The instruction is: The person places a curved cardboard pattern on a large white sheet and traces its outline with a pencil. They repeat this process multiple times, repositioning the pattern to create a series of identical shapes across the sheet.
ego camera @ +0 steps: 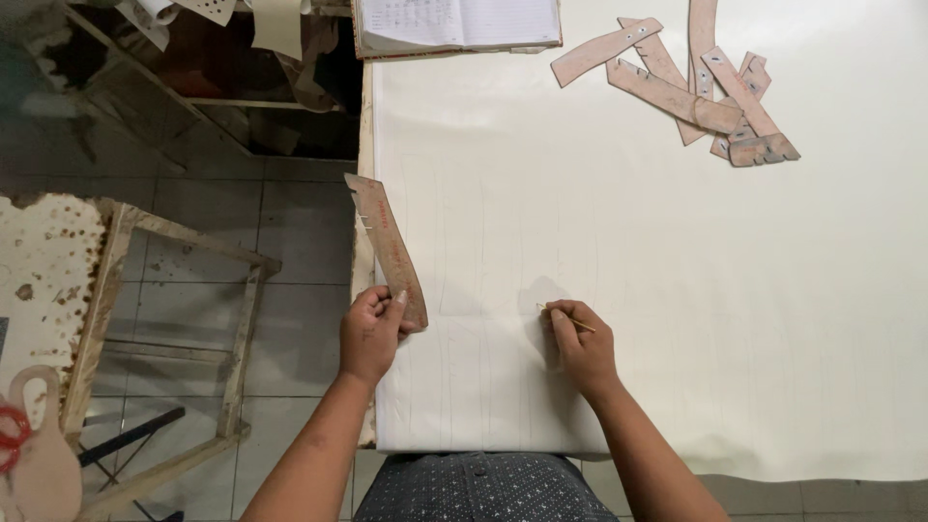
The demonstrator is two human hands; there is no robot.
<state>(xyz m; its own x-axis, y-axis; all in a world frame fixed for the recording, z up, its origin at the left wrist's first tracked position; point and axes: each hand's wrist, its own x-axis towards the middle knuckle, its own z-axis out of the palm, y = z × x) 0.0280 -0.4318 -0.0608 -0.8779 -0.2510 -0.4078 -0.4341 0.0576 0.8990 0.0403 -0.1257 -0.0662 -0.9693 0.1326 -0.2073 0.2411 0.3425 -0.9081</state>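
A cardboard pattern piece [389, 249], long, narrow and brown with notches along one edge, sits left of centre in the frame, pinched at its lower end between the thumb and fingers of the left hand [370, 333]. Its long axis runs from lower right to upper left, the upper end pointing toward the top left and overhanging the left edge of the white sheet [677, 290] that covers the table. The right hand [580, 346], just right of it near bottom centre, is closed around a thin pencil [570, 321] whose tip rests on the sheet among faint drawn outlines.

Nothing lies between the two hands but bare sheet. At upper right, well apart, a loose pile of similar brown pattern pieces [691, 87] overlaps itself (roughly seven, though the overlap makes an exact count uncertain). One open notebook [456, 24] lies at the top edge. At left, beyond the table, stand one rusted metal frame [164, 319] and a tiled floor [290, 213].
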